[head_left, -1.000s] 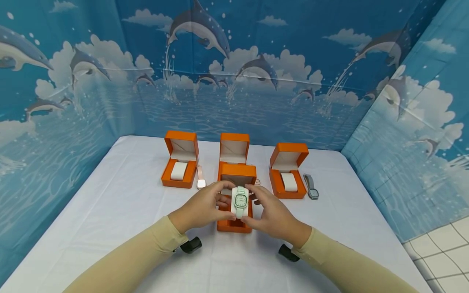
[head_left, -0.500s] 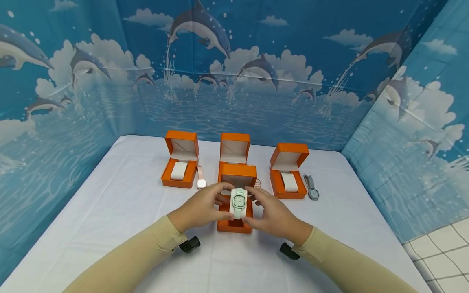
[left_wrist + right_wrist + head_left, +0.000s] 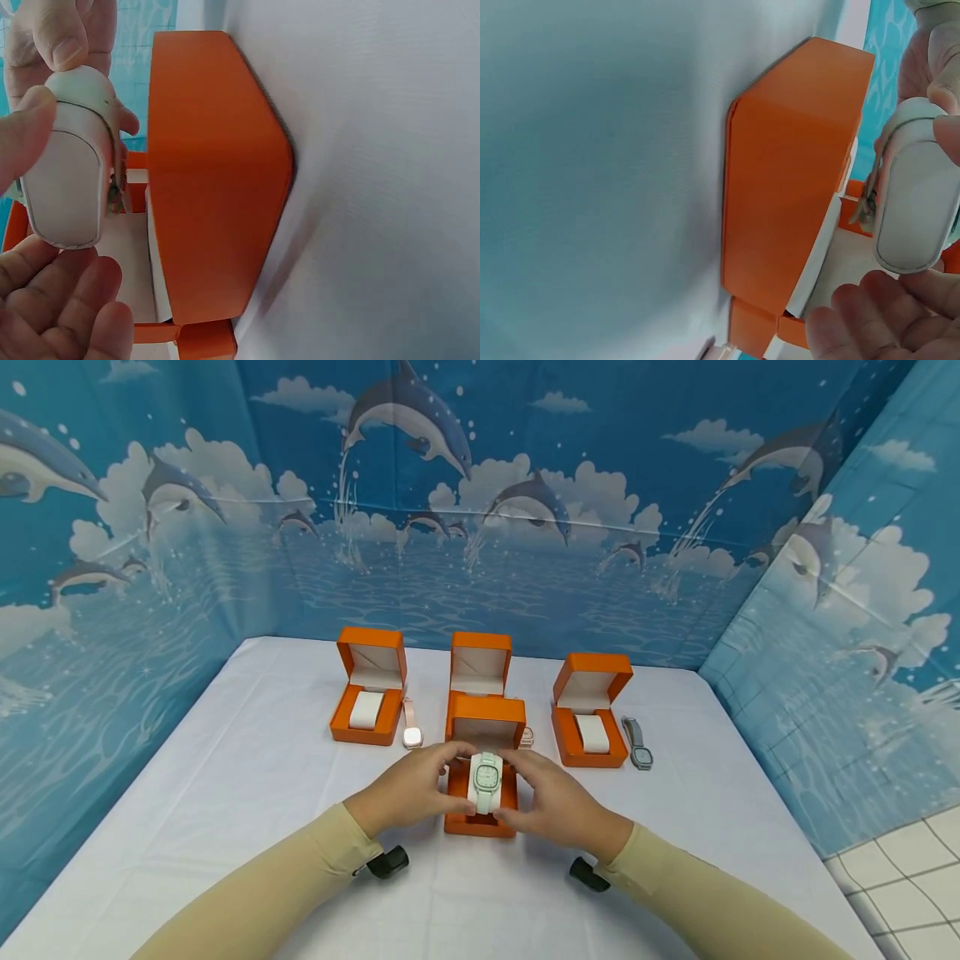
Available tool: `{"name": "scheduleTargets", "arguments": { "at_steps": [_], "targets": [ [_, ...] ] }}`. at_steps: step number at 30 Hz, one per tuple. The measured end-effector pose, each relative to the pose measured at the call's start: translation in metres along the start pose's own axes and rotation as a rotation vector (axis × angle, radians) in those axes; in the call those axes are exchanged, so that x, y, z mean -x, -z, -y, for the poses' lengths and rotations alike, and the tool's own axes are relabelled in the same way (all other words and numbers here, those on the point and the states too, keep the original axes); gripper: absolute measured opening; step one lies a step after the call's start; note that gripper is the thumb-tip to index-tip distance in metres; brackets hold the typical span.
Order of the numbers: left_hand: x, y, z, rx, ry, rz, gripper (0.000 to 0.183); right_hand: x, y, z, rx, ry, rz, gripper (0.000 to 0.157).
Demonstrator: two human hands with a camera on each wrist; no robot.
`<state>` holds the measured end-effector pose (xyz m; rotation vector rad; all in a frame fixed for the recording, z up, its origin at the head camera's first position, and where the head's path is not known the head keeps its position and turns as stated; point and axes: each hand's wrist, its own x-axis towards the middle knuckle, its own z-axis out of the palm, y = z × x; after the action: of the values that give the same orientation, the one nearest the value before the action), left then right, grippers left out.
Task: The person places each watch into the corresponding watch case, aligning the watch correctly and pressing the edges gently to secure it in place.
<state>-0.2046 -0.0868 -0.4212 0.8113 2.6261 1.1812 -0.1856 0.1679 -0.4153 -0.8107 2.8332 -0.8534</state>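
A pale green wristwatch (image 3: 487, 777) with a squarish dial is wrapped around a white cushion (image 3: 64, 187). My left hand (image 3: 408, 787) pinches one side of that cushion between thumb and fingers. On the opposite side my right hand (image 3: 564, 800) grips it the same way. Both hold it over the base of the nearest orange watch box (image 3: 480, 830), whose lid (image 3: 210, 172) stands raised behind. In the right wrist view the cushion's flat end (image 3: 915, 206) shows, with the watch strap looping away from one side. Whether it touches the box is hidden.
Three more orange boxes stand behind with raised lids: left (image 3: 390, 727), middle (image 3: 481, 640) and right (image 3: 567, 745). A pink-strapped watch (image 3: 412, 727) and a grey watch (image 3: 639, 747) lie on the white cloth (image 3: 262, 777). A pinkish item (image 3: 527, 737) is partly hidden. Dolphin-printed curtains (image 3: 450, 581) surround the table.
Both hands have lowered the cushion with the green watch a little towards the front box's base, drifting slightly left. The boxes and other watches have stayed put.
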Motion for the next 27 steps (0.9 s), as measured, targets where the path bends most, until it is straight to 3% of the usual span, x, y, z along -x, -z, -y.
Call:
{"name": "scheduleTargets", "arguments": {
  "at_steps": [7,16,20,27],
  "targets": [
    [-0.004,-0.007,0.004,-0.056,-0.044,-0.022,0.033,-0.006,-0.013,-0.002,0.09,0.009,0.056,0.071],
    [-0.004,-0.011,0.009,-0.151,-0.028,0.04,0.045,-0.011,-0.018,-0.004,0.141,-0.005,0.047,0.068],
    [-0.005,-0.013,0.008,-0.176,-0.063,0.057,0.048,-0.007,-0.017,-0.006,0.146,-0.031,0.022,0.065],
    [-0.003,-0.017,0.011,-0.23,-0.054,0.026,0.05,-0.007,-0.017,-0.01,0.109,-0.055,0.033,0.065]
  ]
}}
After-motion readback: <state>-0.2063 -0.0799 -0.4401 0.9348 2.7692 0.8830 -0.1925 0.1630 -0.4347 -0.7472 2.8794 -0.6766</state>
